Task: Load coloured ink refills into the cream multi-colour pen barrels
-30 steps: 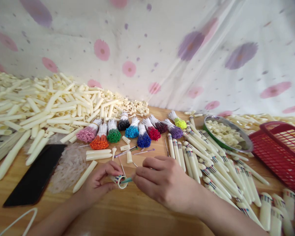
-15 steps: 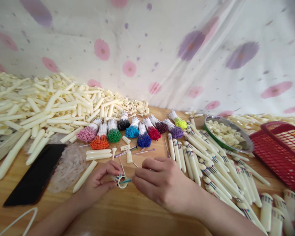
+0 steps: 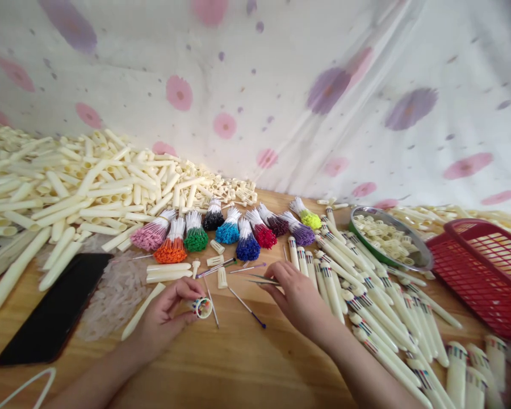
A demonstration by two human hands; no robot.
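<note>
My left hand (image 3: 172, 309) is closed around a short cream pen part (image 3: 204, 308), its round open end facing me and coloured bits showing inside. To its right, my right hand (image 3: 298, 301) pinches thin metal tweezers (image 3: 260, 279) whose tips point left, with nothing visible between them. A loose refill with a dark blue end (image 3: 252, 313) lies on the table between the hands. Another thin refill (image 3: 213, 307) rests just beside the pen part. Cream slotted pieces (image 3: 222, 278) and a purple-ended refill (image 3: 247, 267) lie just beyond.
Bundles of coloured refills (image 3: 247, 247) stand across the middle. Cream pen barrels (image 3: 68, 187) are heaped at left, near a black phone (image 3: 53, 309). Multicolour pens (image 3: 378, 307) lie at right, by a metal bowl (image 3: 426, 250) and a red basket (image 3: 481, 278).
My right hand has drawn back to the right, away from the pen part. The blue-green stick at its opening no longer shows there. The loose blue-ended refill is now uncovered.
</note>
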